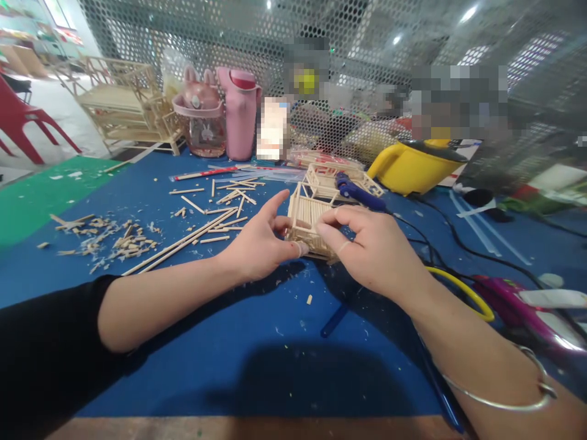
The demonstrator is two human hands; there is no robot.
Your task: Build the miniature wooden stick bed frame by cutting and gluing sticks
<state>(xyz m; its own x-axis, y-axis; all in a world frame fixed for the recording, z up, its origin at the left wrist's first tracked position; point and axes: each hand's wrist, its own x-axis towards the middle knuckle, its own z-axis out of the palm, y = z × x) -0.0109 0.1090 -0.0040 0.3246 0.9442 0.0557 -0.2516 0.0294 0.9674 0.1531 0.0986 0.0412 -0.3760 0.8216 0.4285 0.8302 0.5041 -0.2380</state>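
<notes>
A small model of pale wooden sticks [312, 211], with a slatted panel and an open frame, stands on the blue tabletop before me. My left hand [261, 241] grips its left side, the thumb low at the front corner and the index finger raised off it. From the right, my right hand [373, 244] pinches with thumb and index finger at the model's right edge. Whether a small piece sits between those fingertips is hidden. Just behind the right hand lies a blue glue gun [360, 190], close to a second stick frame [321, 177].
Loose sticks [229, 211] and a heap of offcuts [128, 238] lie left. At the back stand a large stick model [123, 101], a pink bottle [241, 119] and a yellow mug [408, 168]. Cables [452, 229] run right. A blue handle [334, 321] lies below my right hand.
</notes>
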